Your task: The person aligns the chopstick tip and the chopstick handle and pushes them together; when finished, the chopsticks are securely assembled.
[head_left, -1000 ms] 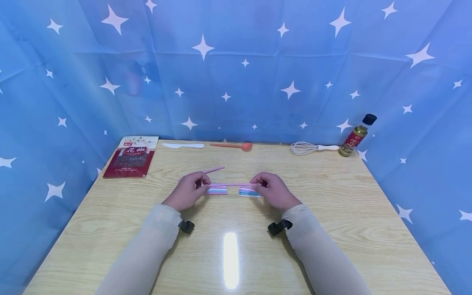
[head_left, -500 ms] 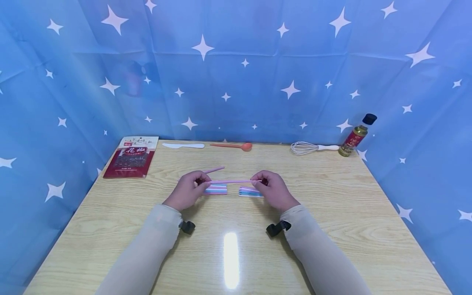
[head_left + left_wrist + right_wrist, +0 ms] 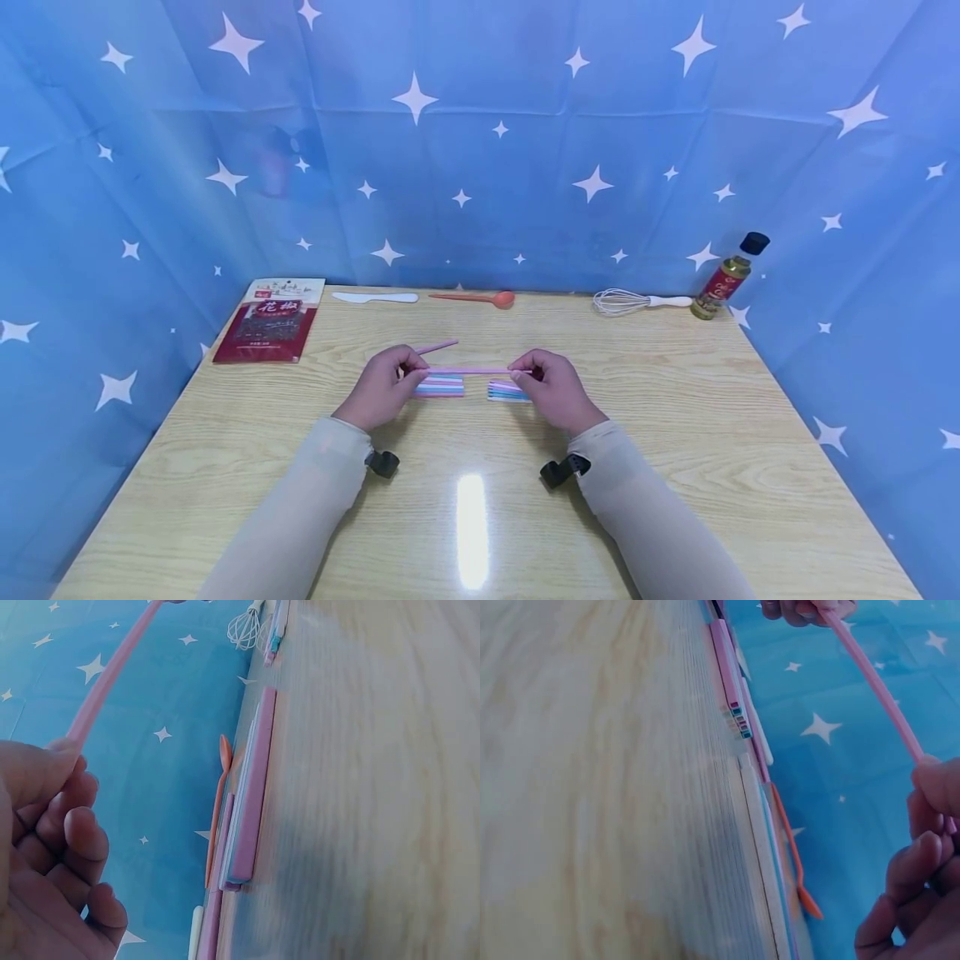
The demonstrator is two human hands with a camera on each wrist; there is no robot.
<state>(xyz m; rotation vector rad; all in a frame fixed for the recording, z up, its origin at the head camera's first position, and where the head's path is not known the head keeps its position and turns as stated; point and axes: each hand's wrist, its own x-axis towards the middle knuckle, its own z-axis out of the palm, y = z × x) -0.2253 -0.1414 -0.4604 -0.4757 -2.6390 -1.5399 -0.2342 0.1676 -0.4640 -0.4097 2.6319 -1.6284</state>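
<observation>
Both hands hold one pink straw (image 3: pixel 468 371) level above the wooden table (image 3: pixel 675 433). My left hand (image 3: pixel 381 386) pinches its left end; the same straw (image 3: pixel 112 671) runs up from those fingers in the left wrist view. My right hand (image 3: pixel 551 387) pinches the right end, where the straw (image 3: pixel 870 679) shows in the right wrist view. Beneath the straw lie two short bundles of coloured straws, one on the left (image 3: pixel 441 386) and one on the right (image 3: pixel 506 391). Another pink straw (image 3: pixel 437 347) lies on the table behind the left hand.
Along the back edge sit a red spice packet (image 3: pixel 268 331), a white plastic knife (image 3: pixel 375 297), an orange spoon (image 3: pixel 476 297), a wire whisk (image 3: pixel 637 302) and a small oil bottle (image 3: pixel 727 277). Blue star-patterned cloth (image 3: pixel 480 150) walls three sides.
Both hands have lifted the pink straw slightly above the coloured bundles. The view has shifted a little; the other items have not moved.
</observation>
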